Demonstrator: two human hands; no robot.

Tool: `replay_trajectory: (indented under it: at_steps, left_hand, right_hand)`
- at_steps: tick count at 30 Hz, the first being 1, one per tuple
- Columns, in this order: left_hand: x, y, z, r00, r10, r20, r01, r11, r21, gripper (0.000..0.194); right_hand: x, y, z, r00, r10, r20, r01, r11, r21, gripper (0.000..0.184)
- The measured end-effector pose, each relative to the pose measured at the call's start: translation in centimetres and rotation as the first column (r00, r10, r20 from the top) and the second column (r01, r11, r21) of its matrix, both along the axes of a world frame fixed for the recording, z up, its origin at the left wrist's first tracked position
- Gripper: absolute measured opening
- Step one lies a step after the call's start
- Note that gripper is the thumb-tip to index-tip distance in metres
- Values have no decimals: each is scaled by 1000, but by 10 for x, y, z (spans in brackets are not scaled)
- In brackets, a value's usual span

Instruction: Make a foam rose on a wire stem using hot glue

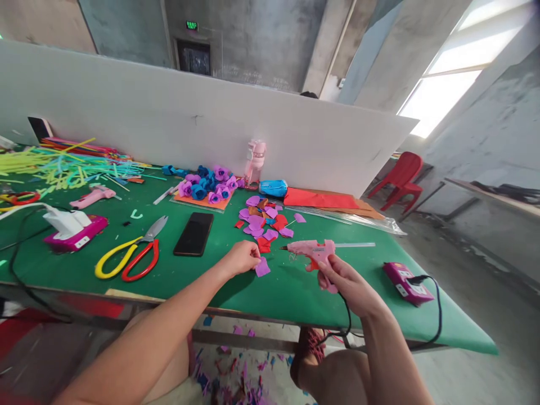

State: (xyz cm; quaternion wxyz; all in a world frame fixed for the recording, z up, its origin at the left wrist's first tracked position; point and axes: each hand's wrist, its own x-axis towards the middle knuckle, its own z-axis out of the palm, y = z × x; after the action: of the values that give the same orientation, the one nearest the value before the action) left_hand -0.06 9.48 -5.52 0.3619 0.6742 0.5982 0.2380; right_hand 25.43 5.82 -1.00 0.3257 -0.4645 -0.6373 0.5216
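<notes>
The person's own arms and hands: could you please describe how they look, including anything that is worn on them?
The left arm and right arm are bare as far as they show, without sleeves. The left hand and right hand wear no gloves. I see no watch or bracelet.

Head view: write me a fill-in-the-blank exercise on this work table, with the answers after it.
1. The right hand holds a pink ____.
2. The left hand pinches a ____-coloured piece.
3. The large scissors have one yellow handle and one ____ handle.
4. A dark ____ lies just right of these scissors, flat on the green table.

Missing words: glue gun; purple; red; phone.
</notes>
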Motion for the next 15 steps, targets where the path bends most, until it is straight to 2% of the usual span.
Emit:
replay_trajectory:
  at_steps: [4, 10, 15]
  left_hand:
    - [-1, 2, -3, 1000, -5, -28, 6, 1000, 26, 6]
    - [-1, 2, -1, 997, -10, -76, 13, 999, 45, 6]
    - [0, 1, 3, 994, -12, -110, 18, 999, 51, 7]
  right_hand:
    - [-4, -5, -1, 997, 59, 50, -58, 998, -37, 39]
    - [-13, -11, 3, 974, 121, 190, -129, 991, 29, 34]
    - [-21, -14, 5, 957, 152, 246, -167, 985, 38, 33]
